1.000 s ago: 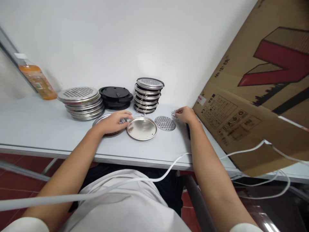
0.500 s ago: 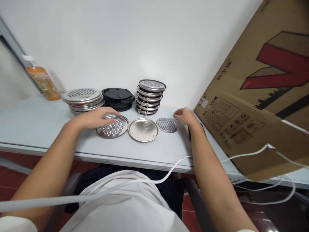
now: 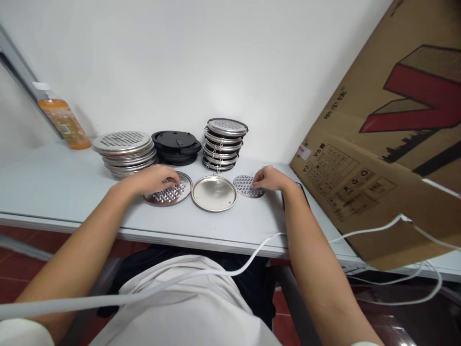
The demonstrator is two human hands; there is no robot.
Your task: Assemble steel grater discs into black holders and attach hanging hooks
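Two bare hands rest on a pale grey table (image 3: 54,192), each on a round metal part. The left hand (image 3: 153,179) lies palm down, fingers loosely curled, on the near rim of a perforated steel plate (image 3: 172,192), touching it without a clear grasp. The right hand (image 3: 268,179) has its fingertips bent down onto the right edge of a small perforated disc (image 3: 245,185); whether they pinch it cannot be told. Between plate and disc sits a plain shallow steel pan (image 3: 213,193), apart from both hands.

Behind these, along the white wall (image 3: 216,57), stand three stacks: wide perforated steel plates (image 3: 124,146) at left, black round lids (image 3: 175,145) in the middle, and smaller steel lids with chains (image 3: 223,143) at right. An orange drink bottle (image 3: 61,117) stands at the far left. A large cardboard box (image 3: 392,144) leans over the table's right end, and a white cable (image 3: 201,269) runs across the person's lap.
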